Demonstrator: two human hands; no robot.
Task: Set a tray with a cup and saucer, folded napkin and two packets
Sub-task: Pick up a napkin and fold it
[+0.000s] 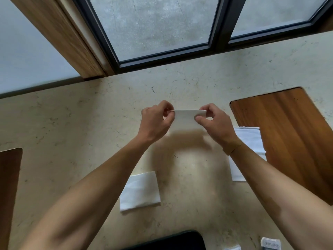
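white paper is what you hold now: a napkin [186, 121] lifted above the marble counter [90, 123], with its top edge stretched between your two hands. your left hand [155, 121] pinches the left top corner between thumb and forefinger, and your right hand [213, 121] pinches the right top corner in the same way; the other fingers are curled loosely and hold nothing. the risk i see is in the fold: if the two corners are not level when you bring them together, the layers will slide and the crease will come out crooked, and a thin napkin can also tear if you pull the edge too tight. the sheet hangs free in the air, so it may swing or twist before you lay it down. another folded napkin [139, 191] lies flat on the counter near your left forearm, and more white napkins [249, 139] lie partly over the edge of the wooden tray [292, 138] at the right, so be careful that your right arm does not drag them. one small packet [270, 244] shows at the bottom edge. no cup or saucer is visible.
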